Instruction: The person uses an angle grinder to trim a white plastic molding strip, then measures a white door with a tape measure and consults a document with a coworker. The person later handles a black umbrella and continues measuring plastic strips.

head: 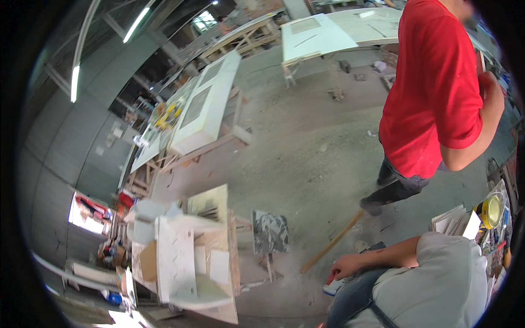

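My right hand [345, 266] hangs beside my dark apron, its fingers closed on the red handle of a tool [330, 287] with a pale, blue-edged head; its exact kind is unclear. Of my left hand [320, 325], only a sliver seems to show at the bottom edge; what it holds, if anything, is hidden. Near my right hand, a long wooden strip [332, 242] slants across the view. Left of it is a dark square board [270, 231] smeared with white. Farther left, a workbench [233, 262] bears white panels [176, 258] and a brown piece [148, 261].
A person in a red shirt [426, 82] stands close by at the upper right. A yellow can [489, 212] and stacked pale boards [447, 219] are at the right. Beyond the dusty floor stand a long white panel [209, 102] on wooden supports and a table with a white board [320, 39].
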`<state>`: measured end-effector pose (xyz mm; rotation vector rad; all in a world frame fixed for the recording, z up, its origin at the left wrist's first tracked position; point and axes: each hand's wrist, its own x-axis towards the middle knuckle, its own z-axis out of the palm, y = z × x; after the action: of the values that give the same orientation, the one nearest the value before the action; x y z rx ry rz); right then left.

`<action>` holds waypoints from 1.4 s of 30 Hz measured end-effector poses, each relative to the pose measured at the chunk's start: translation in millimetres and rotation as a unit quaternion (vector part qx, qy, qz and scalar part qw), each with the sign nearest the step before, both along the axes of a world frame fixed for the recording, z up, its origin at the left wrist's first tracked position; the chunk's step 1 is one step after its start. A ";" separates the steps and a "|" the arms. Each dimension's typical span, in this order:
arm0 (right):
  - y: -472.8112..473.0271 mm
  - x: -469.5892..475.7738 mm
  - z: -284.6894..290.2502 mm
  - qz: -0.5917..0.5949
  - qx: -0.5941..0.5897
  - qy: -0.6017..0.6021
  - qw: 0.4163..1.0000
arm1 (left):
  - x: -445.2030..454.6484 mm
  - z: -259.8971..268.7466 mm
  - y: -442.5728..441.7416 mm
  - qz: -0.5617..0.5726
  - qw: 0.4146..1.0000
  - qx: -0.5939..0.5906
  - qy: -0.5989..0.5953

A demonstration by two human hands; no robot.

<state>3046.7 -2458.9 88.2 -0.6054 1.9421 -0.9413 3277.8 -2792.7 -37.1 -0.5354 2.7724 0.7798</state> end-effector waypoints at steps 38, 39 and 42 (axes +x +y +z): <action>109.7 -471.6 36.1 -0.359 -0.005 -0.008 0.933 | -801.5 318.8 58.5 -0.083 0.931 0.285 0.214; 114.0 -495.4 43.0 -0.370 -0.009 -0.007 0.929 | -830.7 357.2 68.9 -0.135 0.903 0.309 0.268; 122.7 -554.6 32.7 -0.411 -0.039 -0.001 0.911 | -906.3 463.1 111.7 -0.294 0.782 0.418 0.358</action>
<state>2492.0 -2336.2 120.9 0.2268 2.1850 -1.5223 2371.5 -2681.0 426.0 0.9176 2.4068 2.1292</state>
